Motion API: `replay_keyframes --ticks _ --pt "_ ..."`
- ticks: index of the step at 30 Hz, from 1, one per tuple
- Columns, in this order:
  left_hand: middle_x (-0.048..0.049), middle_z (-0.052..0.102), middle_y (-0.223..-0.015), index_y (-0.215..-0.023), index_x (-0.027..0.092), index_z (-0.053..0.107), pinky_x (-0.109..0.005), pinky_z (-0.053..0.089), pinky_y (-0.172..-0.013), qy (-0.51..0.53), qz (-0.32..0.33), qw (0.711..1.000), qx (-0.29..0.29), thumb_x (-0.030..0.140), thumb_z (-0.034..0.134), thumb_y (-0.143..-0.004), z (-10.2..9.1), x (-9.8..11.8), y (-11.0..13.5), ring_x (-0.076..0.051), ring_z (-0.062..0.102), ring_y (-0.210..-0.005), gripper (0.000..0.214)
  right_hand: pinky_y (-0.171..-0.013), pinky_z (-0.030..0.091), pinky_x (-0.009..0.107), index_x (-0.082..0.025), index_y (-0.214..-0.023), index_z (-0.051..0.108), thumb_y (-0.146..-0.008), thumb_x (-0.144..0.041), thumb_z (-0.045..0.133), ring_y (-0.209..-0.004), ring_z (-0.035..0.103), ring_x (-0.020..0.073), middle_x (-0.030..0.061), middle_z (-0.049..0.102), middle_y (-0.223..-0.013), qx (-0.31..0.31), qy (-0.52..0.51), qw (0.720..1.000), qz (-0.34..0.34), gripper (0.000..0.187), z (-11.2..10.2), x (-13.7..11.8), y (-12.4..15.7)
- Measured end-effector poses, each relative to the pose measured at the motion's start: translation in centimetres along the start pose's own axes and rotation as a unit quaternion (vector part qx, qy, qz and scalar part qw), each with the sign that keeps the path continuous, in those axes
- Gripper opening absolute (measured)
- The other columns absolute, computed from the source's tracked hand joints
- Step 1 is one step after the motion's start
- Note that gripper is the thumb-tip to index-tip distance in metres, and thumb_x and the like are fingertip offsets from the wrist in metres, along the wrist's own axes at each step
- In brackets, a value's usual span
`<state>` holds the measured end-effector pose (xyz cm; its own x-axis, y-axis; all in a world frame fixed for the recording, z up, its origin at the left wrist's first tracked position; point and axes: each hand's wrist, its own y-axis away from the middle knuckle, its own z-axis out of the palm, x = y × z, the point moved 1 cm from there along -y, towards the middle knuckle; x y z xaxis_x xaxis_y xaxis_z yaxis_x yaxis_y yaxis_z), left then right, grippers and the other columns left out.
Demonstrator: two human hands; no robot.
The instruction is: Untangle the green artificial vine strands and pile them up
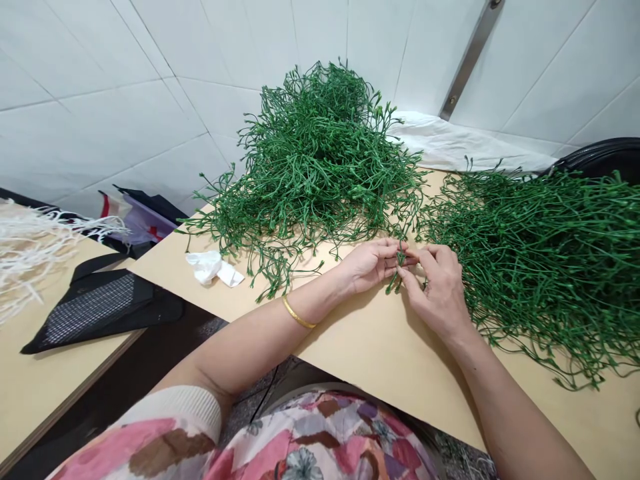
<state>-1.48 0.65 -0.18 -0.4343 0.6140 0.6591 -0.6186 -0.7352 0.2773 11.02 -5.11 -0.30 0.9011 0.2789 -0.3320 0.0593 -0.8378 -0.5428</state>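
Note:
Near the middle of the table, my left hand (369, 268) has its palm turned up and its fingers curled round a small green sprig (401, 256). From the other side, my right hand (440, 288) pinches the same sprig between thumb and fingers. The sprig has thin stems with bud-like tips, some hanging below the fingers. Right behind both hands rises a large heap of similar green sprigs (325, 160). A second heap of green stems (550, 260) spreads to the right, close by my right hand.
A crumpled white tissue (213, 268) lies on the tan table (370, 347) at left. On another table sit a black mesh-panelled bag (95, 307) and white strands (30, 253). White cloth (450, 141) lies along the tiled wall (310, 40). A dark round object (600, 157) stands at back right.

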Motion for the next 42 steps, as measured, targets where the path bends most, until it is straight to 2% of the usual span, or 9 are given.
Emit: replay_keyframes --ticks 6,11,17,21,24,29,33,38,42 --pt "-0.0009 0.058 -0.064 -0.073 0.01 0.056 -0.02 0.044 -0.061 -0.067 0.024 0.997 0.014 -0.006 0.051 -0.064 0.4 -0.3 0.2 -0.007 0.056 -0.057 0.019 -0.074 0.036 0.038 -0.02 -0.089 0.057 -0.074 -0.022 0.053 -0.091 0.046 0.0242 0.0084 0.05 -0.096 -0.009 0.014 1.0 0.01 0.016 -0.1 -0.2 0.0" --pt "0.0004 0.055 -0.06 -0.07 0.01 0.054 -0.02 0.043 -0.054 -0.088 0.039 0.995 0.038 -0.007 0.048 -0.06 0.4 -0.4 0.2 -0.006 0.053 -0.049 0.02 -0.075 0.037 0.037 -0.02 -0.087 0.059 -0.077 -0.019 0.05 -0.09 0.047 0.0221 0.0074 0.053 -0.096 -0.012 -0.033 0.999 0.006 0.014 -0.1 -0.3 0.0" --pt "-0.0001 0.056 -0.063 -0.071 0.011 0.053 -0.018 0.041 -0.052 -0.093 0.052 0.994 0.033 -0.007 0.047 -0.056 0.3 -0.4 0.1 -0.007 0.055 -0.056 0.024 -0.074 0.037 0.037 -0.021 -0.087 0.059 -0.075 -0.02 0.053 -0.089 0.048 0.0223 0.0071 0.054 -0.096 -0.003 -0.04 0.999 0.001 0.013 -0.2 -0.1 0.0" --pt "0.0016 0.055 -0.06 -0.07 0.012 0.052 -0.019 0.041 -0.052 -0.105 0.073 0.991 0.044 -0.006 0.048 -0.057 0.3 -0.4 0.1 -0.005 0.052 -0.052 0.022 -0.073 0.036 0.038 -0.02 -0.079 0.059 -0.076 -0.023 0.054 -0.089 0.049 0.0229 0.0074 0.056 -0.093 0.001 -0.007 1.0 -0.004 0.006 -0.2 -0.3 0.0" --pt "0.0004 0.057 -0.062 -0.071 0.012 0.051 -0.021 0.044 -0.057 -0.112 0.08 0.989 0.052 -0.005 0.05 -0.059 0.3 -0.3 0.1 -0.007 0.055 -0.055 0.02 -0.073 0.035 0.039 -0.02 -0.079 0.06 -0.077 -0.022 0.052 -0.09 0.048 0.0237 0.0079 0.057 -0.093 -0.003 0.003 1.0 -0.004 0.009 -0.1 -0.3 0.1" --pt "-0.0009 0.06 -0.065 -0.074 0.012 0.051 -0.02 0.044 -0.058 -0.167 0.103 0.98 0.044 -0.003 0.05 -0.061 0.4 -0.5 0.0 -0.006 0.054 -0.055 0.019 -0.074 0.038 0.038 -0.02 -0.075 0.061 -0.076 -0.019 0.051 -0.087 0.049 0.022 0.0078 0.057 -0.09 -0.022 -0.046 0.998 0.035 0.01 0.2 0.1 0.1" --pt "0.0001 0.059 -0.066 -0.071 0.012 0.049 -0.019 0.043 -0.057 -0.222 0.143 0.964 0.024 -0.006 0.046 -0.06 0.5 -0.7 -0.1 -0.006 0.054 -0.056 0.021 -0.072 0.039 0.035 -0.02 -0.067 0.054 -0.075 -0.016 0.049 -0.082 0.05 0.0198 0.0058 0.056 -0.083 -0.031 -0.101 0.993 0.059 0.01 0.1 0.5 -0.1" --pt "0.0001 0.057 -0.062 -0.066 0.012 0.05 -0.021 0.044 -0.056 -0.244 0.115 0.962 0.03 -0.005 0.043 -0.058 0.3 -0.5 -0.1 -0.008 0.057 -0.056 0.021 -0.071 0.039 0.033 -0.021 -0.071 0.051 -0.077 -0.017 0.045 -0.08 0.05 0.0188 0.0041 0.055 -0.081 0.01 -0.112 0.991 0.076 0.009 -0.6 0.8 -0.3" --pt "0.0012 0.053 -0.057 -0.062 0.012 0.052 -0.019 0.035 -0.048 -0.224 0.114 0.966 0.06 -0.001 0.048 -0.06 0.1 -0.3 -0.1 -0.006 0.051 -0.05 0.014 -0.074 0.04 0.036 -0.02 -0.074 0.057 -0.078 -0.023 0.049 -0.083 0.05 0.0201 0.0057 0.056 -0.084 -0.02 -0.099 0.994 0.047 0.01 -0.4 0.4 -0.2"
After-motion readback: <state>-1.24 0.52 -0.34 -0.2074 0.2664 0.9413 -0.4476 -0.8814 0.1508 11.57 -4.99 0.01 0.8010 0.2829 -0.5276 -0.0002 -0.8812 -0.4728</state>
